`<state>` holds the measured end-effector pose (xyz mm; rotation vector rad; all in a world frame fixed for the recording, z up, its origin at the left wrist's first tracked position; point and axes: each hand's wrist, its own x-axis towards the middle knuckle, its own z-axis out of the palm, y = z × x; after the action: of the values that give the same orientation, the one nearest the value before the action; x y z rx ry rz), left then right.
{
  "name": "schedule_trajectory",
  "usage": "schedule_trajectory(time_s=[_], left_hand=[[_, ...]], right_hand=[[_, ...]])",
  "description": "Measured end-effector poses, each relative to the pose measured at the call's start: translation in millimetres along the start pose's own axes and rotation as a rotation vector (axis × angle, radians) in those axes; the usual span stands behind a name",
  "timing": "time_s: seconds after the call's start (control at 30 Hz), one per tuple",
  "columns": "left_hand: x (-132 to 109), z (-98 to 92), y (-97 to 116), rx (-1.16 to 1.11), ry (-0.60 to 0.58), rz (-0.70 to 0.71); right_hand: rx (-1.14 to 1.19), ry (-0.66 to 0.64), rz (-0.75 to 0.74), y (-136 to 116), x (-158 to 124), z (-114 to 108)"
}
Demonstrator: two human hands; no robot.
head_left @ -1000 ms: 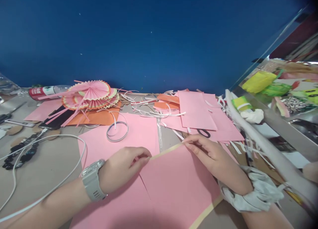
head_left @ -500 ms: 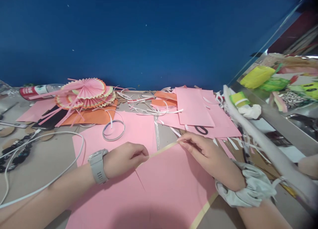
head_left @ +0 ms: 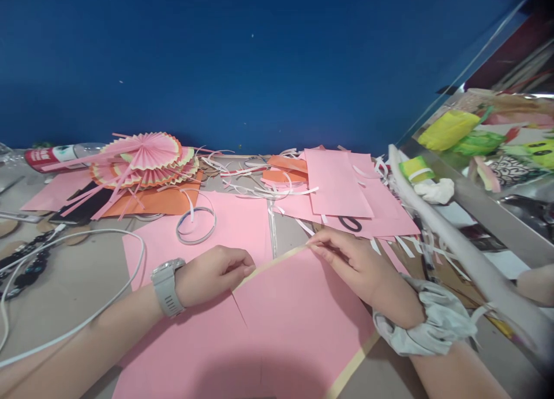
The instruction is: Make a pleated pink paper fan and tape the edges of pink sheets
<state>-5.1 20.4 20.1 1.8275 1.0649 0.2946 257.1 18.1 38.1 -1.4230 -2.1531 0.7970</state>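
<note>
A large pink paper sheet [head_left: 294, 318] with cream strips along its far and right edges lies in front of me. My right hand [head_left: 346, 266], wearing a pale fabric scrunchie [head_left: 433, 318] at the wrist, pinches the far edge between thumb and fingers. Closed at the left part of that same edge, my left hand [head_left: 220, 272] has its thumb and fingertips on the cream strip. A grey watch [head_left: 168, 286] is on its wrist. More pink paper [head_left: 229, 220] lies beyond, with a ring-shaped roll [head_left: 196, 224] on top.
Pleated pink paper fans [head_left: 145, 156] lie at the back left, near a phone [head_left: 82, 205], bottle [head_left: 56, 156] and white cable [head_left: 141, 254]. Paper strips [head_left: 242, 171] and stacked pink sheets [head_left: 337, 185] are at the back. A white tube-like edge [head_left: 450, 249] borders the right side, beside a cluttered container.
My left hand has shifted slightly left along the cream edge, and its fingertips show more plainly. My right hand keeps its pinch; the whole view has shifted slightly.
</note>
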Motion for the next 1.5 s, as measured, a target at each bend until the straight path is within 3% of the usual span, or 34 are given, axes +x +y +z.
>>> schedule_trajectory(time_s=[0.27, 0.5, 0.83, 0.93, 1.1, 1.2, 1.4, 1.5], left_hand=[[0.3, 6.4, -8.8, -0.229, 0.035, -0.058], [3.9, 9.4, -10.3, -0.670, 0.211, -0.038], [4.5, 1.2, -20.2, -0.673, 0.428, 0.013], [3.4, -1.2, -24.7, -0.664, 0.544, 0.034], [3.3, -9.4, -30.3, -0.678, 0.844, 0.063], [4.5, -13.1, -32.9, -0.663, 0.905, 0.078], [9.4, -10.8, -39.8, -0.589, 0.884, 0.124], [11.5, -8.0, -39.6, -0.534, 0.838, 0.154]], right_hand=[[0.014, 0.030, 0.053, 6.6, -4.1, 1.2], [0.011, 0.054, 0.045, 9.0, -1.9, 3.9], [0.088, 0.114, 0.132, 13.0, 1.2, 11.7], [0.132, 0.167, 0.195, 9.4, 4.5, 15.8], [0.149, 0.180, 0.230, 7.1, 9.4, 28.9], [0.045, 0.172, 0.195, 4.9, 11.4, 34.5], [-0.468, 0.347, -0.029, 2.3, 30.5, 26.2], [-0.584, 0.295, -0.159, -0.9, 56.4, 20.8]])
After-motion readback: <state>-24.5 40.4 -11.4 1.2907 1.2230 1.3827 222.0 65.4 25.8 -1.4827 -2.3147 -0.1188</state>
